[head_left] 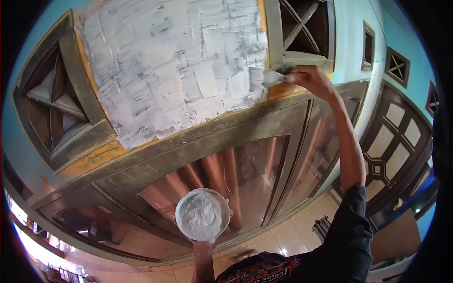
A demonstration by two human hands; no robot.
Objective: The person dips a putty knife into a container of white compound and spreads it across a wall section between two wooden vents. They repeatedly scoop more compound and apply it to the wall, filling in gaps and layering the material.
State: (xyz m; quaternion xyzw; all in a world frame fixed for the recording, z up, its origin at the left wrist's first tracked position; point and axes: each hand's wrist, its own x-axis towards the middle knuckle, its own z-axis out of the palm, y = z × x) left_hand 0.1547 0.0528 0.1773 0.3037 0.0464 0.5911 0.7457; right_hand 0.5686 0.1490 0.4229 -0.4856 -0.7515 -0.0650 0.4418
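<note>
My right hand (pixel 309 79) is closed round the handle of a putty knife (pixel 272 78). Its blade lies against the right edge of a wall panel (pixel 165 61) coated in rough, overlapping strokes of white putty. Lower down, my left hand (pixel 203 244) holds up a round tub (pixel 179 206) from beneath, its fingers showing at the tub's sides. Thick white putty (pixel 202 216) fills the tub, with a swirled, lumpy surface. The tub is well below the coated panel and apart from it.
Wooden vents with crossed slats flank the panel, one at left (pixel 54 96) and one at right (pixel 304 27). Below runs a brown wooden frame (pixel 207 134) with glass and copper-coloured curtains (pixel 218 177). A panelled door (pixel 394 137) stands at right; floor tiles (pixel 295 231) lie below.
</note>
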